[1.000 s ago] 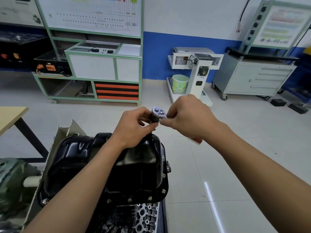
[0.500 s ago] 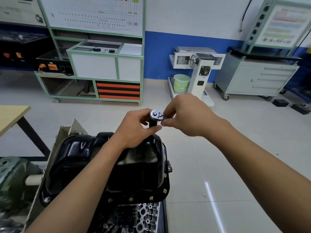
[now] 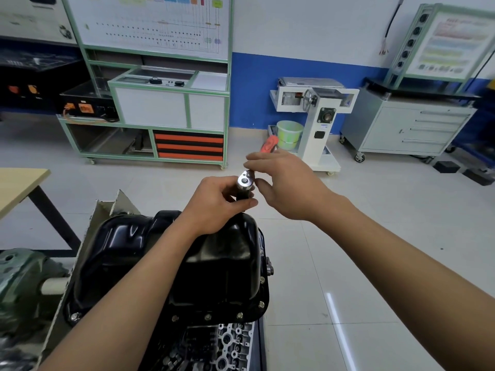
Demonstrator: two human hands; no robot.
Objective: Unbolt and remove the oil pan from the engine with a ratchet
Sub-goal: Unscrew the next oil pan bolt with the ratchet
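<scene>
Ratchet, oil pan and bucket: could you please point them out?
ratchet (image 3: 244,181), head view, its shiny head
oil pan (image 3: 128,253), head view, its black top
bucket (image 3: 289,133), head view, its side wall

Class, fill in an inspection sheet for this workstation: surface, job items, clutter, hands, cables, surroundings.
Surface: tiled floor; table at left.
Job's things: oil pan on engine, rim bolts in place; ratchet held above the pan.
Clutter: cardboard beside the pan.
Hands: left hand grips socket under the ratchet head; right hand pinches the head.
Cables: orange cable on bench; loose wires on the wall.
Surroundings: bucket, drawer cabinet.
</scene>
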